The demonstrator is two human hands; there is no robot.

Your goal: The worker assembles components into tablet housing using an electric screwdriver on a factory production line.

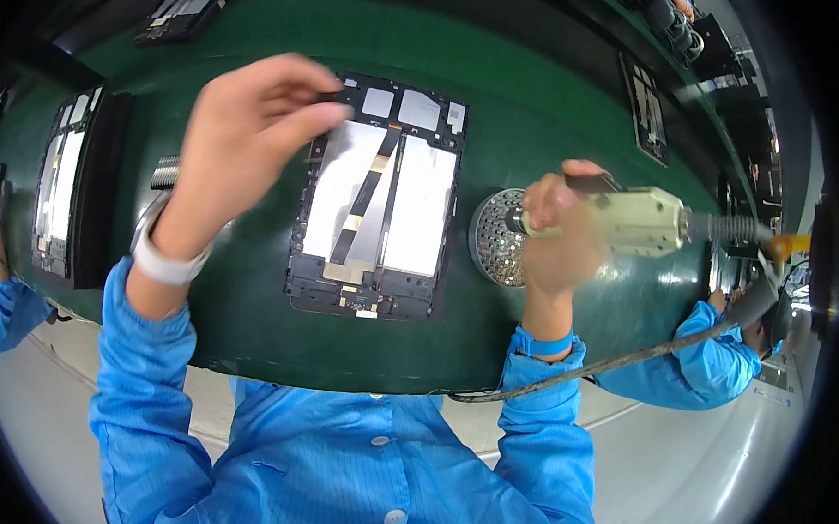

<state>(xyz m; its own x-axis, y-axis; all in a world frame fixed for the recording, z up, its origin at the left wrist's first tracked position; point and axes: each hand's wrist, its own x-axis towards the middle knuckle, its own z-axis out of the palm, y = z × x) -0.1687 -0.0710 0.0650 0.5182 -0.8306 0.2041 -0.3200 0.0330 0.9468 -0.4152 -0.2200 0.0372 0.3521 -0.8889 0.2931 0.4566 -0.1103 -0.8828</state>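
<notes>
An opened tablet [421,216] lies on the bench in front of me, with a black frame, white panels and a dark ribbon cable [366,200] running slantwise across it. My left hand [244,140] is over its upper left corner, thumb and forefinger apart and slightly blurred; whether they touch the frame I cannot tell. My right hand [561,239] is wrapped round a pale electric screwdriver [638,221] held nearly level. The screwdriver's front end points left, over a round metal dish [501,269] with a pitted top and small shiny bits, perhaps screws.
The bench has a green mat [361,352]. Another opened tablet [62,185] stands at the left, near a coiled metal piece [165,172]. More tablets [646,113] lie at the far side. A braided cable [610,364] runs beside my right forearm. Co-workers' blue sleeves [702,360] show at both sides.
</notes>
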